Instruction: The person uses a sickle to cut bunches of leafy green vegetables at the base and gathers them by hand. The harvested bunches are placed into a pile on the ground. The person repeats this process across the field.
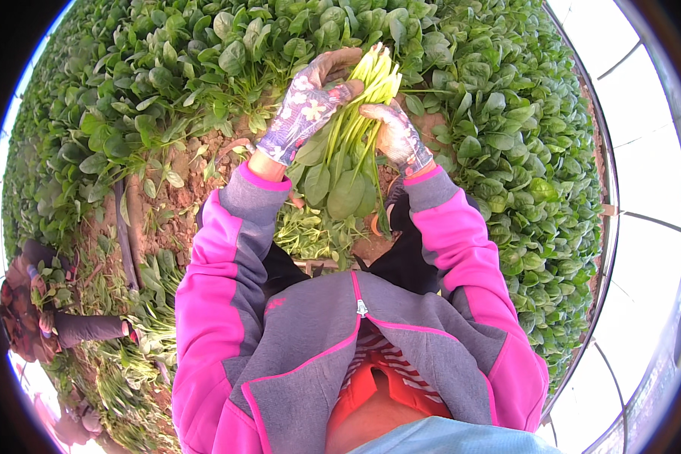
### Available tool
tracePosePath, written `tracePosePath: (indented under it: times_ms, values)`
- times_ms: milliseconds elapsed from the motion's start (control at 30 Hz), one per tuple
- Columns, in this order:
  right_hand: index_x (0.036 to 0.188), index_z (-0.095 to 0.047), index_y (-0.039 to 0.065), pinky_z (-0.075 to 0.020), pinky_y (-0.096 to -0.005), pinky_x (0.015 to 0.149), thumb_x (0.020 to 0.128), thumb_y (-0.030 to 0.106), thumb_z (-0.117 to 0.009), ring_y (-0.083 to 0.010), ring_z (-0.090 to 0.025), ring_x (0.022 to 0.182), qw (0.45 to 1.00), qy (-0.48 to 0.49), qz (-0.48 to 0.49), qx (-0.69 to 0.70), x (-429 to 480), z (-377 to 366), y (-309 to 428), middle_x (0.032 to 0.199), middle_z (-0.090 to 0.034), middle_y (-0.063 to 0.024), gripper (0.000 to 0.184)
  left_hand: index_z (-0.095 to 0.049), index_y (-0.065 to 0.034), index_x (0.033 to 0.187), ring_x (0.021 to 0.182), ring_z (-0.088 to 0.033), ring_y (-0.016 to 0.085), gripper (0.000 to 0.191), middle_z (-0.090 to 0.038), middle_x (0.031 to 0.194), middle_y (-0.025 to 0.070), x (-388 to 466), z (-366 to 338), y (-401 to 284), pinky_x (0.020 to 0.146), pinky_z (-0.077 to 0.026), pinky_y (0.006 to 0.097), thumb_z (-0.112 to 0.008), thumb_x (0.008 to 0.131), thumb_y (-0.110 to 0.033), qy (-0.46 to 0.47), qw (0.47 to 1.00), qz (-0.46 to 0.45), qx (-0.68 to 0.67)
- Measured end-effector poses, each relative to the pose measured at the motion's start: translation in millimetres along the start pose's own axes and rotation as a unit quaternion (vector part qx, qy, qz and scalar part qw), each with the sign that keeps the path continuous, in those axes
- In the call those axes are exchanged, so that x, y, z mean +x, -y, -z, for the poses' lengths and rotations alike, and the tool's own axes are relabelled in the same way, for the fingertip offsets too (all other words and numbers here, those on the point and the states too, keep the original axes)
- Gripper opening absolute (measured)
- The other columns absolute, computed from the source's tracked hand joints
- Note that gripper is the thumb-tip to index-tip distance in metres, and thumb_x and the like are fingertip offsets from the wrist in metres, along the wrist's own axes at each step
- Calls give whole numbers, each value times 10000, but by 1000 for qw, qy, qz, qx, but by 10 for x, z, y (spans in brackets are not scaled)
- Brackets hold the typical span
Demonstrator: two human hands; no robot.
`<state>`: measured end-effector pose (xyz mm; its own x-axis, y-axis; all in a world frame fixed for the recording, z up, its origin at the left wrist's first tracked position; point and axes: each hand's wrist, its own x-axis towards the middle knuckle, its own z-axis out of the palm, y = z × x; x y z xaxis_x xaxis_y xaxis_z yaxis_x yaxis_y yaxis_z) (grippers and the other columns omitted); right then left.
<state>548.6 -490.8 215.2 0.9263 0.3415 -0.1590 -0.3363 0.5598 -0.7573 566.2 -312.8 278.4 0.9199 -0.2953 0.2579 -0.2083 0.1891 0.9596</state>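
Observation:
A bunch of spinach [349,164] hangs between my hands, pale cut stem ends up and broad green leaves down. My left hand [315,99], in a flowered work glove, curls round the stems from the left, its thumb lying against them. From the right, my right hand [394,130], gloved the same way, grips the stems a little lower. Its fingers behind the bunch are mostly hidden. Below the leaves, loose spinach leaves and trimmings [312,232] lie on the ground between my legs. A curved orange edge [376,225] shows near my right foot; what it belongs to is unclear.
Dense standing spinach [511,136] grows ahead and along the right. Bare soil [176,164] with scattered leaves lies on the left, crossed by a dark hose or strip [126,235]. Pulled spinach [153,318] lies at my left. Another person [28,306] works at the far left. A greenhouse wall [647,170] curves along the right.

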Motion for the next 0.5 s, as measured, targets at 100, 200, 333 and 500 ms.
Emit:
tracePosePath:
  times_ms: [100,200,333,500]
  values:
    - [1059,-597,13,-504,-331,862,836,82,-608,-182,-637,933,1000,-9,-7,21,17,59,-21,996,-657,-93,233,-559,-15,1229,1033,-559,135,435,-614,1122,55,-7,1,-18,930,-426,276,-692,838,-153,-9,999,8,31]
    - [1067,-601,-7,-484,-345,904,826,97,-589,-202,-629,957,999,0,-14,52,-65,67,26,1024,-650,-112,263,-591,-13,1183,950,-572,99,397,-638,1051,42,-8,10,-26,855,-458,243,-708,828,-148,-13,999,52,-8]
    - [1106,-593,-24,-475,-348,922,824,95,-585,-212,-620,990,998,36,-6,46,-134,30,82,1067,-646,-123,306,-597,-19,1168,946,-577,109,393,-634,1048,49,5,0,-22,847,-462,247,-723,814,-132,-25,996,82,-23]
    - [1104,-594,-18,-477,-353,925,833,86,-572,-226,-619,1006,996,-39,-34,68,-124,54,109,1083,-644,-121,292,-596,-21,1168,944,-584,118,409,-633,1051,55,18,0,21,845,-467,255,-736,800,-131,-34,998,57,-10]
